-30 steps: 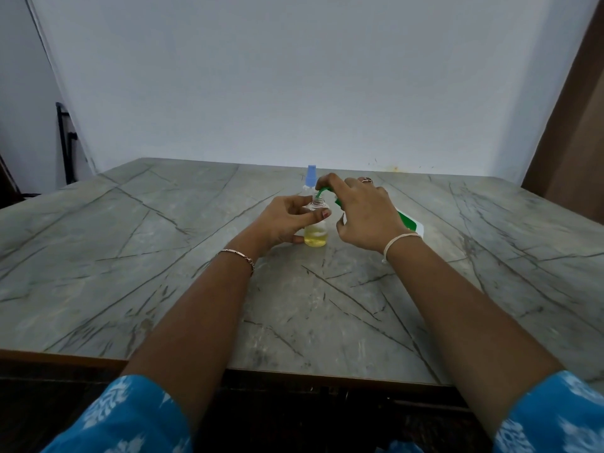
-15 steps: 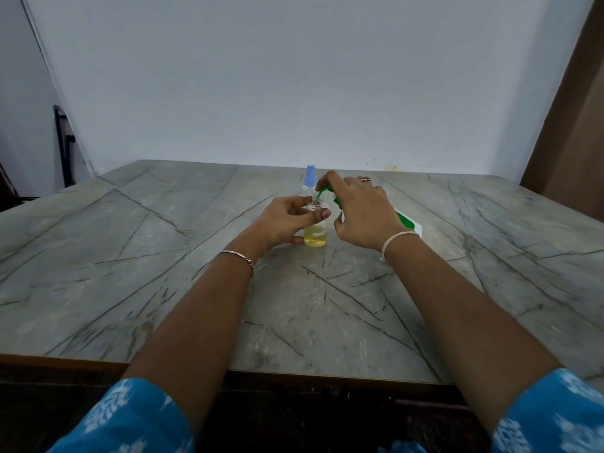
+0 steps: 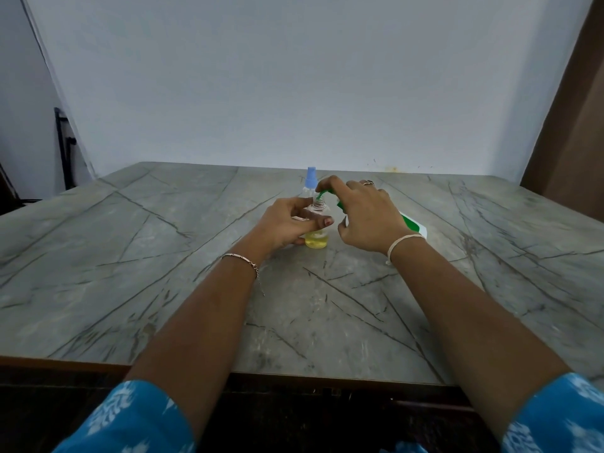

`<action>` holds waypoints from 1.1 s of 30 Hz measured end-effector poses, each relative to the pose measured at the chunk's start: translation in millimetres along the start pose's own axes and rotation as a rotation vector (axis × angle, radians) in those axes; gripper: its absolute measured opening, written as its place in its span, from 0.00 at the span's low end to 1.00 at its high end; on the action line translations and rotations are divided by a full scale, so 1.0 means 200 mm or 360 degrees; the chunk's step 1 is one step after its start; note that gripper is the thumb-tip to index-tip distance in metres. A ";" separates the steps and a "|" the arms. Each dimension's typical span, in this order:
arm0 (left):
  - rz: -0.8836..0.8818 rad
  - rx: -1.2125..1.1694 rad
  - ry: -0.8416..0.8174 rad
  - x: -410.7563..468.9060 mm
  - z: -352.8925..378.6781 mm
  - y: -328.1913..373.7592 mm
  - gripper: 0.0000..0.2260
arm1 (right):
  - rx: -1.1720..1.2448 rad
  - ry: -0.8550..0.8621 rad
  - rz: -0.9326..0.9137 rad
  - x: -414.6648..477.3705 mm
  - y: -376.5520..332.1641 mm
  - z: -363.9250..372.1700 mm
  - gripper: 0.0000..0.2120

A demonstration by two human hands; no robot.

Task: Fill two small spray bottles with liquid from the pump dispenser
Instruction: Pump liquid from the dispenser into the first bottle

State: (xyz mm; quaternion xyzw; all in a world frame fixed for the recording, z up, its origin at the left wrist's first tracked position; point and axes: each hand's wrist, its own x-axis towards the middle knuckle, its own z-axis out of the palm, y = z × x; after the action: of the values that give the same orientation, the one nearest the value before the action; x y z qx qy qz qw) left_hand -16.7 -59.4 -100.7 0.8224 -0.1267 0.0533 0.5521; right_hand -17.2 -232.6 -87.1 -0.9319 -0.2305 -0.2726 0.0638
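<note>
While little had shifted, left hand (image 3: 287, 223) gripped small clear part-filled spray bottle (image 3: 316, 240) | right hand (image 3: 366, 217) clamped green-white pump dispenser (image 3: 412, 223) | filling judged unfinished

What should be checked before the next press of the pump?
1. The bottle stands upright on the table, gripped by the left hand: ok.
2. Its cap is off and the neck is open: ok.
3. The green spout is over the neck: ok.
4. The right hand holds the dispenser: ok.
5. There is room in the bottle; yellow liquid fills only the lower part: ok.
6. The second bottle behind has its blue cap on; fill level: cannot tell.
</note>
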 end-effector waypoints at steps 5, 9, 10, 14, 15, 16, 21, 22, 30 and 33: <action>-0.0042 -0.0038 -0.0018 0.00 0.00 0.00 0.27 | -0.0011 0.0034 0.0001 0.02 -0.02 -0.01 0.27; -0.0046 -0.0087 -0.0022 0.00 0.00 0.00 0.26 | -0.0048 0.0029 0.0003 0.01 -0.02 0.00 0.28; -0.0051 -0.0093 -0.0017 0.01 0.00 -0.01 0.26 | -0.0062 0.0028 0.0000 0.00 -0.02 0.00 0.30; -0.0060 -0.0023 0.0000 0.01 0.00 -0.01 0.28 | -0.0088 0.0015 -0.0009 -0.01 0.00 0.00 0.32; -0.0057 -0.0010 0.0000 0.01 0.00 -0.01 0.28 | -0.0089 0.0014 -0.0010 -0.01 0.00 0.00 0.32; -0.0056 -0.0013 0.0000 0.01 0.00 -0.01 0.28 | -0.0085 0.0014 -0.0010 -0.01 0.00 0.00 0.31; -0.0070 -0.0057 -0.0027 0.01 0.00 -0.01 0.28 | -0.0040 0.0057 0.0006 0.02 -0.02 0.01 0.27; -0.0075 -0.0071 -0.0035 0.01 -0.01 -0.01 0.28 | -0.0040 0.0064 0.0005 0.02 -0.02 0.01 0.26; -0.0078 -0.0097 -0.0044 0.02 -0.01 -0.01 0.27 | -0.0118 0.0082 -0.0048 0.00 -0.01 0.01 0.32; -0.0074 -0.0068 -0.0040 0.01 0.00 -0.01 0.26 | -0.0047 0.0046 -0.0104 -0.02 0.02 0.00 0.36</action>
State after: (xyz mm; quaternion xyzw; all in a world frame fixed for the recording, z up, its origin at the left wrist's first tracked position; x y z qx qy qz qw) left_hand -13.9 -58.7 -101.3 0.8137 -0.1154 0.0273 0.5690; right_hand -18.5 -237.2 -88.4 -0.9208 -0.2557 -0.2912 0.0444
